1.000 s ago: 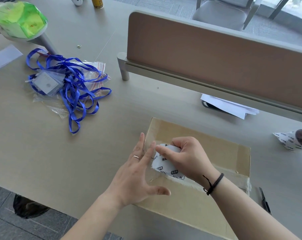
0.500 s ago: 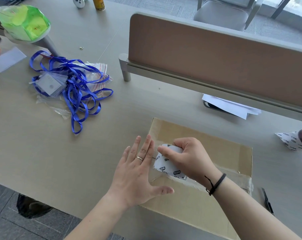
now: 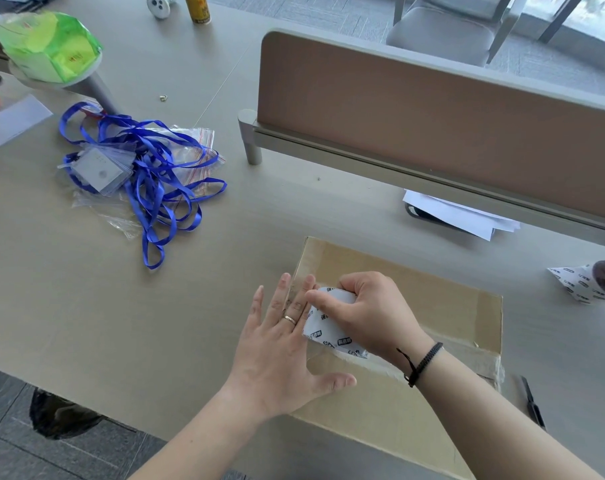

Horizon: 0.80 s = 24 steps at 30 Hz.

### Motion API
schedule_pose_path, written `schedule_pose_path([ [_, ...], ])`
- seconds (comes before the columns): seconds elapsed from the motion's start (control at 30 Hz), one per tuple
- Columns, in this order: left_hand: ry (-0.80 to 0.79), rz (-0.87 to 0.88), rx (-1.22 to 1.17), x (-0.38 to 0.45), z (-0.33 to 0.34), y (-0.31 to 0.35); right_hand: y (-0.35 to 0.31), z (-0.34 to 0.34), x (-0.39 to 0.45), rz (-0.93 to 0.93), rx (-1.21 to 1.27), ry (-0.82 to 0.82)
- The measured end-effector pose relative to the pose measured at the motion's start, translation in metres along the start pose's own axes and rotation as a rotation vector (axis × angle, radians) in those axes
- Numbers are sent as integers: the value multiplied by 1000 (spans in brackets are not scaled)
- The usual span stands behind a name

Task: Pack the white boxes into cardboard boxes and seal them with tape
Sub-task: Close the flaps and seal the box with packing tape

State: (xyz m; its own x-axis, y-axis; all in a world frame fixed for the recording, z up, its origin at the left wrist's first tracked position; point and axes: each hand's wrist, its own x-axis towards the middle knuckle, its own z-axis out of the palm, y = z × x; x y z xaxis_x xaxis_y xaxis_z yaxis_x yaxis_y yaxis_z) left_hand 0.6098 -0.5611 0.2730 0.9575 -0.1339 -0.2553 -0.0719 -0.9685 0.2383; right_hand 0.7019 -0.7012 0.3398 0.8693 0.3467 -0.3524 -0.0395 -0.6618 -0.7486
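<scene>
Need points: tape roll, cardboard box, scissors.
tape roll (image 3: pixel 323 329), head view, white printed side below the thumb.
cardboard box (image 3: pixel 432 299), head view, bare top flap.
scissors (image 3: pixel 531 401), head view, dark handle right of the box.

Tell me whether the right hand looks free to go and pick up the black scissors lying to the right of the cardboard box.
Probably not yet. The right hand grips the tape roll on the cardboard box. The scissors lie uncovered on the table beside that forearm, so the path itself looks free.

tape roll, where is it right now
Head view, lower middle: the tape roll is gripped in the right hand, at the left end of the cardboard box.
</scene>
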Motion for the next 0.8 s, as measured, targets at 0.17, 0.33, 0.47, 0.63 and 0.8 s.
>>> schedule_pose_path([
  [0.17,-25,14,39,0,-3,0,9,-8,-2,-23,134,-124],
  [0.33,-9,7,20,-1,-2,0,18,-15,-8,8,283,-173],
  [0.47,-41,-12,41,-1,-6,1,16,-11,-3,8,282,-161],
  [0.63,-80,-75,51,-2,-11,4,18,-16,-4,39,191,-138],
  [0.8,-79,-94,31,-2,-13,4,40,-45,-19,73,-1,-74],
])
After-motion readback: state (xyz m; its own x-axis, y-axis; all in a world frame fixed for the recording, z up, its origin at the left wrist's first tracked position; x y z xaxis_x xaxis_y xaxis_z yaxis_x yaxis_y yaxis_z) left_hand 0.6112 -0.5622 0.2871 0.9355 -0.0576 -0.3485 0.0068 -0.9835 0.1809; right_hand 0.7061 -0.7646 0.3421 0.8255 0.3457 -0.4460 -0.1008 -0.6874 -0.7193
